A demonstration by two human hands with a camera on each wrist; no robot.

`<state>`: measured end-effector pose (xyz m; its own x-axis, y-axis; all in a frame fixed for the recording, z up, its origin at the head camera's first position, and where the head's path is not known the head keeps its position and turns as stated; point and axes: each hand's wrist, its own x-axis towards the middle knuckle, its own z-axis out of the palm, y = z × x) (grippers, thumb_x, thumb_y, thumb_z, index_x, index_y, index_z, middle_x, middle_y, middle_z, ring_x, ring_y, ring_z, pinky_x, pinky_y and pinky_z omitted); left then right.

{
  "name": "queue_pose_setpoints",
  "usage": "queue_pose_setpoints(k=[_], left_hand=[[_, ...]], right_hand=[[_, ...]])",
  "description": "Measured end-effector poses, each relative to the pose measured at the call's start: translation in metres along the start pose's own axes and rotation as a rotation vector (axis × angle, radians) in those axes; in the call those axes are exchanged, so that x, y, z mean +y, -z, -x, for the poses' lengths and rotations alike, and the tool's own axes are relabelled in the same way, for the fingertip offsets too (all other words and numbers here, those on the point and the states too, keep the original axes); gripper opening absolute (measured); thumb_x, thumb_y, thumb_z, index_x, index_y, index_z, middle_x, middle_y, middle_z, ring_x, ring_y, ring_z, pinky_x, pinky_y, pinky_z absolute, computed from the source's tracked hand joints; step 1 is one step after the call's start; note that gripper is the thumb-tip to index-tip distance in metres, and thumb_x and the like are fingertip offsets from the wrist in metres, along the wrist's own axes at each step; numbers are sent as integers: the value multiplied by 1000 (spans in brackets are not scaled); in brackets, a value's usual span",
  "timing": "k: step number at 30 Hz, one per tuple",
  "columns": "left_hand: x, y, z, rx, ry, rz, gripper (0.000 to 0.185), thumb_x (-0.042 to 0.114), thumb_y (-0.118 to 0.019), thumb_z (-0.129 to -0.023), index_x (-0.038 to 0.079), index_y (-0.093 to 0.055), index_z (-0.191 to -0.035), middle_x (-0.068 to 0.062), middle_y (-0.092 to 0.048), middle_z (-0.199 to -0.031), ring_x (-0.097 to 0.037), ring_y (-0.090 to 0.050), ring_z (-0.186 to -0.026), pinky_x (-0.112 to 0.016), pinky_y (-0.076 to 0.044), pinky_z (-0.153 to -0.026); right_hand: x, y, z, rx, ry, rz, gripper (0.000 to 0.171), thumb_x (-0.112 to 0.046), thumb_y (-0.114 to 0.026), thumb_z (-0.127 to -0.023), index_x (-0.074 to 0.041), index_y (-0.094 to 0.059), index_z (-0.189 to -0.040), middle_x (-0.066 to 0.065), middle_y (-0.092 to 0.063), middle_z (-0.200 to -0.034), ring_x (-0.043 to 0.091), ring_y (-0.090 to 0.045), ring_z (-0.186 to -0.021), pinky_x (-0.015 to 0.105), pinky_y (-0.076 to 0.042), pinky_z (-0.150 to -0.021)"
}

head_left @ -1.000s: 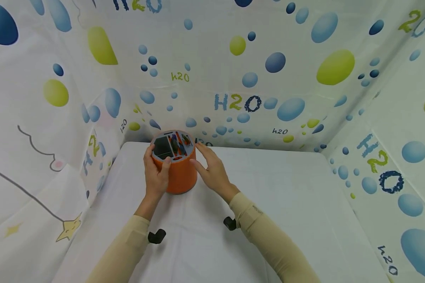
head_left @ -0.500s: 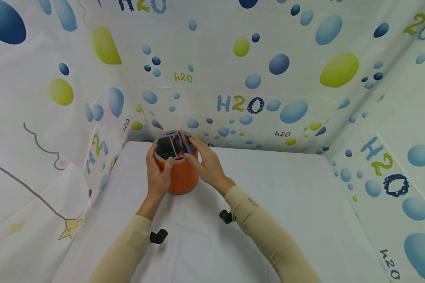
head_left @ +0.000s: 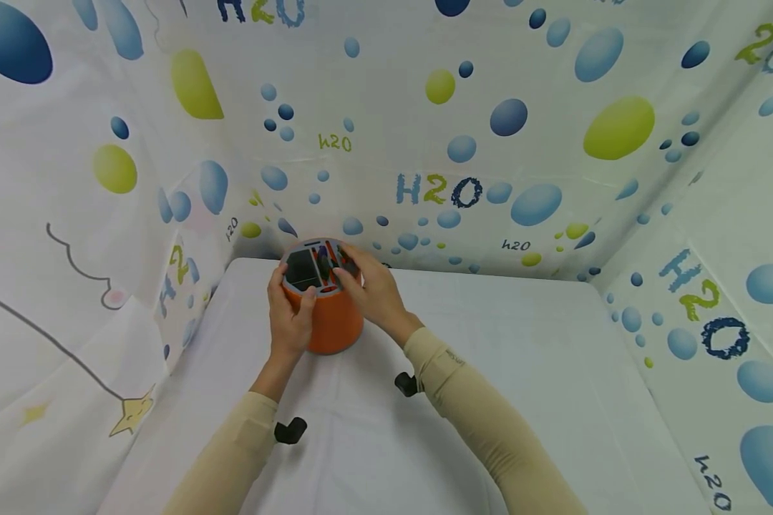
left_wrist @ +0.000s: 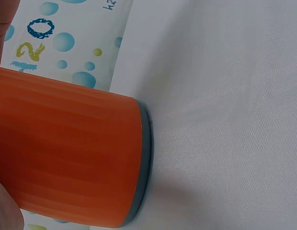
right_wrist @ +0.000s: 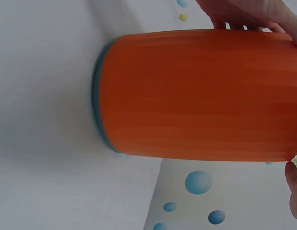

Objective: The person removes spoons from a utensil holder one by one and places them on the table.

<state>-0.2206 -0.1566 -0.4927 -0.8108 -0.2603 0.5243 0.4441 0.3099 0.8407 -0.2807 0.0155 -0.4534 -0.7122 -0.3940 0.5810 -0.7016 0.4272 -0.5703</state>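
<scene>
left hand [head_left: 290, 315] grips the orange holder [head_left: 331, 322] on the desk [head_left: 522, 357]; right hand [head_left: 370, 290] curls its fingers over the holder's rim.

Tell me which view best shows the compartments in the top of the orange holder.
The head view: it looks down on the orange holder, showing its divided top with items inside, the left hand gripping its side and the right hand at the rim. Both wrist views show only the ribbed orange wall and grey base ring, no compartments.
</scene>
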Motion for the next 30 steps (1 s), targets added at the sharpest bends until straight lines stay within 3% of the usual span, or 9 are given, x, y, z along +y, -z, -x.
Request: queue_pose_setpoints(k=[6, 15, 22, 30], left_hand=[[0, 0, 0, 7, -10, -6, 65, 10, -60, -98, -5, -29, -154, -28, -35, -157, -43, -42, -138, -61, -35, -117], [-1, -1, 0, 14, 7, 10, 64, 14, -59, -99, -2, -31, -155, -24, -34, -160, -41, -40, -141, -61, -32, -119], [0, 0, 0, 19, 5, 13, 64, 11, -60, -99, -4, -31, -154, -26, -34, -160, -44, -39, -141, -61, -31, -120], [-2, 2, 2, 18, -6, 11, 65, 12, -61, -98, -4, -30, -154, -28, -35, -158, -46, -39, -139, -64, -31, -119]], right_hand=[[-1, 0, -6, 7, -32, 22, 44, -22, -55, -108, 0, -55, -147, 14, -65, -143, 25, -66, -126, 35, -53, -106], [-3, -3, -15, -10, -117, 105, 42, -13, -60, -104, -3, -58, -145, 13, -67, -139, 25, -67, -124, 37, -54, -105], [-6, -5, -21, 5, -122, 114, 37, -14, -63, -103, -2, -64, -139, 12, -72, -130, 24, -71, -114, 36, -57, -99], [-6, -8, -23, 36, -130, 101, 33, -13, -66, -102, -4, -69, -133, 11, -74, -127, 24, -72, -113, 35, -59, -97]])
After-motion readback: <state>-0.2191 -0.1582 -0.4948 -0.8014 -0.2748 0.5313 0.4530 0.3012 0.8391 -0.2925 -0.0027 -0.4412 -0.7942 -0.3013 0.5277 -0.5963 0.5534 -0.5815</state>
